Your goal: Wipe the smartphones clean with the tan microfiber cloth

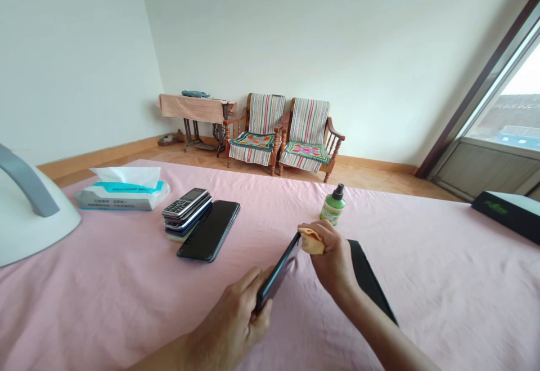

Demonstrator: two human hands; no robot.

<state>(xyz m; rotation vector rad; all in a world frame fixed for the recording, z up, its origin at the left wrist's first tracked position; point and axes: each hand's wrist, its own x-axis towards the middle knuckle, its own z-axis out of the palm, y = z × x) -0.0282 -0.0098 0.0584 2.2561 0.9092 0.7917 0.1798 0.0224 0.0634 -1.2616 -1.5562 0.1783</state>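
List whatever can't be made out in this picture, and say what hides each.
All in the head view:
- Held phone: its near end is covered by the left hand.
- Yellow cloth: its full shape is hidden in the right hand.
- Flat black object: partly behind the right hand and forearm; I can't tell what it is.
- White object: cut off by the left edge.
- Green bottle: label too small to read.
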